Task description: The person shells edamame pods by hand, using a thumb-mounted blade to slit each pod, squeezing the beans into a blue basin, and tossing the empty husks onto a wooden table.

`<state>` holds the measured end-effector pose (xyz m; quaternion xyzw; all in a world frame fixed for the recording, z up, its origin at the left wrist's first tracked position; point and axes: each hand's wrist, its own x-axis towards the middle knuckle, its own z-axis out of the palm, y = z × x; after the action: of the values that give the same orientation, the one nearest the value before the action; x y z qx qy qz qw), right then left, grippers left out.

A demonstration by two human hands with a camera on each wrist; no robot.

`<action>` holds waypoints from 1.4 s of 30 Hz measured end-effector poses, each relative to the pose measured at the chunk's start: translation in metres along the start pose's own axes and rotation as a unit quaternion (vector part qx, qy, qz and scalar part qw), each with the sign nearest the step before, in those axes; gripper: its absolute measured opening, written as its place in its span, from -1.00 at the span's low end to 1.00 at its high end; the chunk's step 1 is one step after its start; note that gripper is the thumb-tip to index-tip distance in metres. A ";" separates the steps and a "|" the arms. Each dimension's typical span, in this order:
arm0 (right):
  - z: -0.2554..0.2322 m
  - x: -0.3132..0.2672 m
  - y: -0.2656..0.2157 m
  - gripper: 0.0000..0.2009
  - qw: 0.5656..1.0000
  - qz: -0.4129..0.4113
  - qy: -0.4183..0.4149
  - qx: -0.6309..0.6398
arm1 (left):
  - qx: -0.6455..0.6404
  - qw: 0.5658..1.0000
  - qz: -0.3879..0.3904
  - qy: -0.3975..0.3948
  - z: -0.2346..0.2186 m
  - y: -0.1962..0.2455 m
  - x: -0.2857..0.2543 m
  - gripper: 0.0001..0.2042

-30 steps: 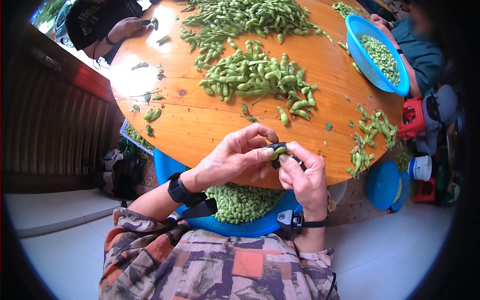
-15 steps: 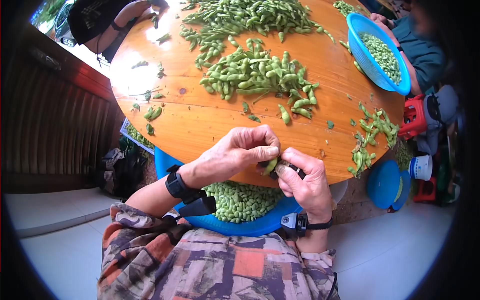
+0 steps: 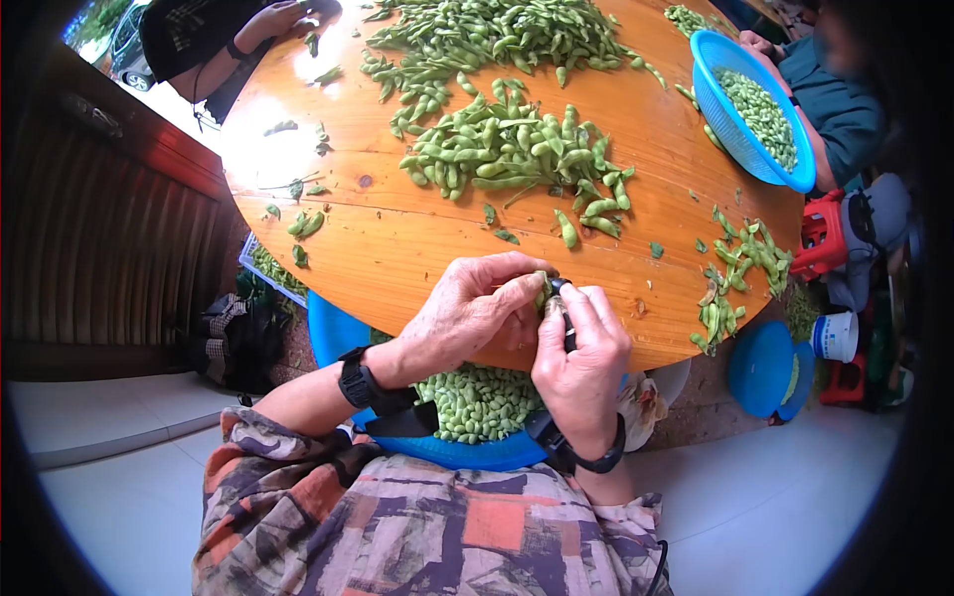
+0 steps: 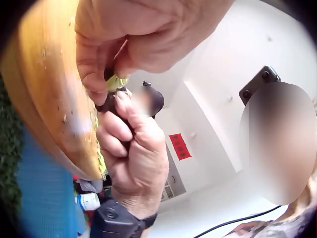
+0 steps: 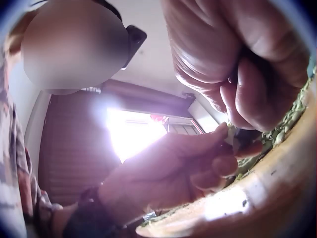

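Observation:
Over the near edge of the table, my left hand (image 3: 467, 310) pinches a green edamame pod (image 3: 543, 294) between thumb and fingers. My right hand (image 3: 584, 363) grips a small black tool (image 3: 569, 336), its end right at the pod. Most of the tool is hidden in the fingers, so I cannot tell its kind. In the left wrist view, the pod (image 4: 116, 82) shows between the two sets of fingertips. Below the hands, a blue basin (image 3: 452, 455) holds many shelled green beans (image 3: 479, 407).
Edamame pods (image 3: 497, 149) lie heaped on the round wooden table (image 3: 397, 248). Emptied pods (image 3: 750, 253) are at its right edge. A blue colander (image 3: 708, 109) of beans stands at the far right beside one person (image 3: 845, 109); another person's hand (image 3: 278, 18) is at the far left.
The right hand has turned and shifted left, its back now more upward, with the tool standing more upright against the pod. The left hand still pinches a pod, close to where it was.

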<state>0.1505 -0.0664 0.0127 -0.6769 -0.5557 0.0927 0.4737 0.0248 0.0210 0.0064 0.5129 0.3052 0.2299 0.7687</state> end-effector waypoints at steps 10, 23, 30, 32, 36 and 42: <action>0.009 -0.004 -0.007 -0.76 0.996 -0.033 0.052 -0.058 | -0.236 0.971 -0.017 0.029 0.023 -0.013 -0.004 -0.68; -0.119 0.004 0.021 -0.86 0.974 0.055 -0.217 0.040 | 0.104 0.938 -0.034 -0.330 -0.001 0.011 -0.014 -0.75; -0.180 -0.014 0.042 -0.85 0.933 0.223 -0.178 -0.220 | 0.559 0.755 0.338 -0.067 -0.006 0.021 0.056 -0.74; -0.157 -0.010 0.040 -0.80 0.967 0.200 -0.094 -0.126 | 0.592 0.725 0.349 -0.042 -0.008 0.020 0.076 -0.73; -0.113 -0.002 0.038 -0.78 0.982 0.171 -0.058 -0.053 | 0.552 0.758 0.346 -0.027 -0.013 0.015 0.097 -0.77; -0.067 0.007 0.034 -0.80 0.979 0.183 -0.046 0.073 | 0.485 0.814 0.318 0.003 -0.014 0.020 0.097 -0.81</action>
<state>0.2192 -0.0944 0.0264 -0.7258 -0.4350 0.2493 0.4711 0.0826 0.1016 -0.0014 0.8872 0.1991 0.2852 0.3031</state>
